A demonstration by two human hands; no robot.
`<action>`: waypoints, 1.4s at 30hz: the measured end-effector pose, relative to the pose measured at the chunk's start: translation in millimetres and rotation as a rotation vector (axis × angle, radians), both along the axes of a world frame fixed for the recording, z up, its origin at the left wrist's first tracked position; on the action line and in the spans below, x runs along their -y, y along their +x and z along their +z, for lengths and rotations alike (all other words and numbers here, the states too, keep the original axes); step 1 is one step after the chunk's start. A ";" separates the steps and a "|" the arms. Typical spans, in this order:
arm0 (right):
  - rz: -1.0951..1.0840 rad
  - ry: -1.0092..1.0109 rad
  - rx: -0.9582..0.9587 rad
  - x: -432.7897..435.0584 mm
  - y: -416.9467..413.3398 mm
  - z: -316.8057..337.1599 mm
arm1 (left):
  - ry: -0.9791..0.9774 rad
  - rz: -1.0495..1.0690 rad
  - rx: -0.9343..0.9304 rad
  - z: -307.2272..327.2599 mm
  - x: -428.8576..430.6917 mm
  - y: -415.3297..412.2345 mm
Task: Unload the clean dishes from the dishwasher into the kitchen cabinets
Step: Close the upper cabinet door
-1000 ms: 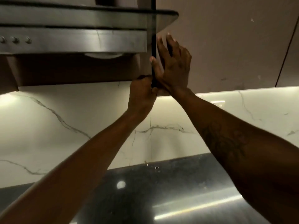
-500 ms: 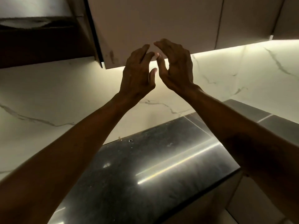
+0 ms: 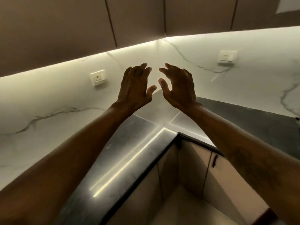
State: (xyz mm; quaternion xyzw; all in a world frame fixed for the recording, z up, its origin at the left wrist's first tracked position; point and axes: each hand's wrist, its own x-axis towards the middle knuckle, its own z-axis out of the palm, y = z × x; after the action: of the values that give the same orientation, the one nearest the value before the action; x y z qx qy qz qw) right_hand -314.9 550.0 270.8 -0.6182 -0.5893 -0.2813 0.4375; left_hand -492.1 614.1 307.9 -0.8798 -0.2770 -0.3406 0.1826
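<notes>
Cabinets (image 3: 138, 18): doors shut, above and beyond both hands. Left hand (image 3: 135, 86) and right hand (image 3: 178, 86) up side by side, not touching, fingers loosely spread, holding nothing. Dark bench (image 3: 129, 143) corner below the wrists. Wall socket (image 3: 97, 77) left of the left hand.

Above the countertop (image 3: 129, 151), the upper cabinets (image 3: 65, 30) are cut off by the top edge. Stretches of the countertop are hidden behind the left forearm (image 3: 73, 159) and the right forearm (image 3: 243, 146). At its right end, a dark object (image 3: 297, 119) is clipped by the frame, unidentifiable.
</notes>
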 end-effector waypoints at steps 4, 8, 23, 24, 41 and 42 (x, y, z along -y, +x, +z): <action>-0.129 -0.103 0.012 46.9 59.1 -17.1 | -0.039 -0.080 -0.044 -18.0 27.2 70.0; -0.206 -0.170 -0.024 90.7 104.6 -30.6 | -0.103 -0.181 -0.083 -39.4 57.6 127.9; -0.517 -0.372 -0.297 199.3 183.4 -135.6 | -0.518 -0.436 -0.184 -178.6 117.0 256.4; -0.528 -0.368 -0.333 202.9 184.0 -149.7 | -0.546 -0.437 -0.198 -192.1 117.3 260.4; -0.652 -0.521 -1.109 159.6 175.3 -410.1 | -1.147 -0.178 -0.253 -432.5 99.8 315.2; -0.645 -0.518 -1.168 152.4 179.7 -416.3 | -1.191 -0.144 -0.234 -440.9 99.0 319.6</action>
State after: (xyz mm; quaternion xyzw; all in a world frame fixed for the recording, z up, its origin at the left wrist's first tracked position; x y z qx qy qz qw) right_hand -135.2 397.6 -145.5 -0.8954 -0.0946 0.1293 0.4155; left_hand -172.6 515.2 -133.1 -0.8788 -0.3377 -0.0399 -0.3348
